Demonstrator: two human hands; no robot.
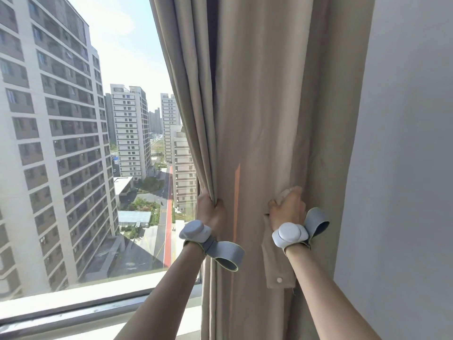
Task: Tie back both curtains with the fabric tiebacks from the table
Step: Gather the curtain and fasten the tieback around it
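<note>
The beige curtain (264,119) hangs gathered in vertical folds beside the grey wall, its left edge bunched inward. A matching beige fabric tieback (278,263) lies flat against its front lower down, one end dangling with a small white snap button

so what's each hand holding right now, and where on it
Left hand grips the curtain by its gathered window-side folds. Right hand holds the tieback near its top, against the curtain.

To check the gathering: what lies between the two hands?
In the head view, only gathered curtain fabric spans between the left hand and right hand.
</note>
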